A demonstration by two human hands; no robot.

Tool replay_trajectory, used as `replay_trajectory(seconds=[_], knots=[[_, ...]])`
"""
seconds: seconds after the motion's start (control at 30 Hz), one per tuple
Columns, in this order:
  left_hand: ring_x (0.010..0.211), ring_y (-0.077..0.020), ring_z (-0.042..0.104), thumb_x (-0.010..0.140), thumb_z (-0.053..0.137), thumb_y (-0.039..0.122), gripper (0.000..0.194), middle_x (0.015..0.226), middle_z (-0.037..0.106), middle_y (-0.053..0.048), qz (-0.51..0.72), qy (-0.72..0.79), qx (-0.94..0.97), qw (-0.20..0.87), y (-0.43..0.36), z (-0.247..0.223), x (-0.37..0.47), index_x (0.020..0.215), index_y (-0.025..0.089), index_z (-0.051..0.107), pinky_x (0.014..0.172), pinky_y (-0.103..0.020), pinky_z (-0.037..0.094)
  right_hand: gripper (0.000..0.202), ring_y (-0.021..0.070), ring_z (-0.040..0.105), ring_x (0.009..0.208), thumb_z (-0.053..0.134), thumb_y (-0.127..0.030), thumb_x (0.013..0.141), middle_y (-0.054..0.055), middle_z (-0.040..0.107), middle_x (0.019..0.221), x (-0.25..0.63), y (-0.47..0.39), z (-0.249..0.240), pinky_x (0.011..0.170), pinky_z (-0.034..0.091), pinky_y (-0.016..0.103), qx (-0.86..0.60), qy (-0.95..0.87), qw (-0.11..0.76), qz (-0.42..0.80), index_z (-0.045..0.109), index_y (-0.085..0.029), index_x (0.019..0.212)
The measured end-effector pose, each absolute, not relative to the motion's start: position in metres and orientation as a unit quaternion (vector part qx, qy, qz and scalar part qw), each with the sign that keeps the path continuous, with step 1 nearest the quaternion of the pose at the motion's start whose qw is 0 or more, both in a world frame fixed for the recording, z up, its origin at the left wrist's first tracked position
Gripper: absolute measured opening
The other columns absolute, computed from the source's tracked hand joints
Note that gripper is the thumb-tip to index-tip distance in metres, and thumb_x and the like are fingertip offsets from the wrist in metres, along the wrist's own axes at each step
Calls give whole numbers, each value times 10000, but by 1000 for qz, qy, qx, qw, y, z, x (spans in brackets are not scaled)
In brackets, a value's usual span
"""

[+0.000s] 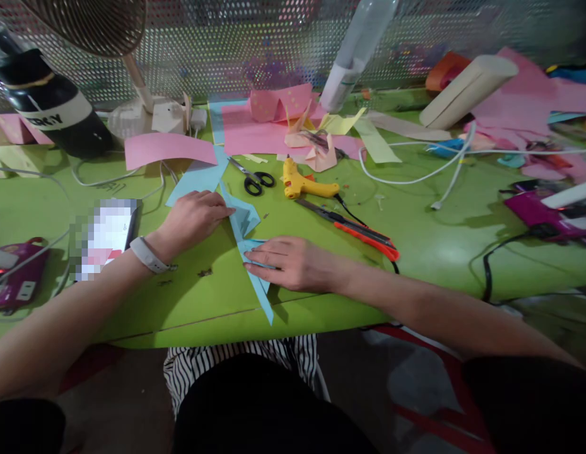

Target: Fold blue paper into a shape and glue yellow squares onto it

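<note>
A folded strip of light blue paper point(263, 296) runs slantwise over the table between my hands, with a raised flap point(246, 217) near its middle. My left hand point(198, 214) is closed on the strip's upper part, fingers bent and pressed together at its left edge. Lower down, my right hand point(293, 261) grips the strip's fold, its fingertips pressing on the paper; part of the paper is hidden under them. Just beyond my right hand lie an orange-handled utility knife point(366, 236), a yellow glue gun point(306, 183) and black-handled scissors point(258, 181).
A phone point(108, 233) lies left of my left wrist. Behind are a fan point(146, 113), a black bottle point(56, 107), pink paper sheets point(245, 129), a clear bottle point(359, 44) and a cardboard tube point(467, 91). White cables point(410, 181) and a purple power strip point(543, 211) are at right.
</note>
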State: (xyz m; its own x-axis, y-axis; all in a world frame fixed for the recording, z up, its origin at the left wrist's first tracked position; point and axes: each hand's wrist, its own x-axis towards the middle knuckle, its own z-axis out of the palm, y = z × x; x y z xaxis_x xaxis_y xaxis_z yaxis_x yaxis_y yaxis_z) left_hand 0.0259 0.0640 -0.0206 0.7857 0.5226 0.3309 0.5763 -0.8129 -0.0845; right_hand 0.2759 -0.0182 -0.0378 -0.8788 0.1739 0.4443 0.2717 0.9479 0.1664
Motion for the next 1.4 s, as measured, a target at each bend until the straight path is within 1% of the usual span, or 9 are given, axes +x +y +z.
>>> replay_trajectory(seconds=[0.13,0.23,0.3,0.37,0.5,0.77,1.0,1.23,1.4], knots=[[959,-261,655,901,515,164,298,1099,697,-120,-112,-340,-929,89,47,-16,24,1109,203,725,803,-421,532,347,250,659,1034,544,-329,920,154,698,1182,278,-18,-39,863,552,412,-125,-972,194,-49,677,-89,1133],[1044,-267,650,912,504,173,295,1232,662,-124,-125,-316,-938,70,24,-13,23,1127,184,706,883,-442,540,380,256,651,1028,496,-363,939,164,697,1170,277,-18,-38,865,541,426,-127,-972,190,-49,681,-90,1128],[1059,-246,660,949,493,223,279,1270,654,-122,-130,-282,-950,38,8,-14,23,1133,162,693,909,-401,553,366,250,648,1026,477,-351,949,159,699,1160,275,-18,-38,861,541,419,-135,-971,189,-58,687,-99,1112],[1099,-257,656,957,480,201,305,1290,645,-145,-127,-254,-958,21,-4,-18,23,1189,113,657,948,-403,550,344,248,648,1023,481,-325,949,156,700,1156,274,-17,-38,859,544,408,-143,-969,192,-67,692,-97,1095],[1108,-255,665,962,456,200,326,1271,655,-174,-142,-226,-963,31,-15,-27,26,1207,61,621,954,-400,561,325,240,651,1032,484,-298,950,160,708,1138,274,-18,-38,876,549,399,-140,-964,212,-78,693,-87,1083],[1141,-265,656,981,472,292,353,1294,641,-183,-140,-238,-960,38,-20,-27,28,1215,72,618,976,-417,550,182,163,691,906,553,-188,940,85,749,1036,276,-30,-33,803,581,327,-95,-960,244,-97,697,-130,1036],[1187,-296,626,967,514,369,413,1335,607,-190,-135,-254,-958,21,-19,-26,28,1253,83,599,1010,-479,523,153,158,701,888,575,-118,924,90,755,1025,275,-32,-30,799,589,318,-96,-955,244,-137,702,-114,1009],[1205,-261,617,977,483,248,316,1321,623,-167,-135,-211,-968,0,-22,-21,29,1209,86,625,1055,-443,499,185,155,700,886,532,-95,938,79,759,995,274,-29,-30,771,592,304,-133,-948,248,-148,709,-122,986],[1167,-248,644,976,491,251,309,1291,646,-163,-144,-200,-969,2,-26,-21,31,1193,82,632,1037,-428,517,142,157,699,882,578,-134,920,79,756,999,275,-31,-32,805,593,325,-124,-949,253,-143,704,-121,985]])
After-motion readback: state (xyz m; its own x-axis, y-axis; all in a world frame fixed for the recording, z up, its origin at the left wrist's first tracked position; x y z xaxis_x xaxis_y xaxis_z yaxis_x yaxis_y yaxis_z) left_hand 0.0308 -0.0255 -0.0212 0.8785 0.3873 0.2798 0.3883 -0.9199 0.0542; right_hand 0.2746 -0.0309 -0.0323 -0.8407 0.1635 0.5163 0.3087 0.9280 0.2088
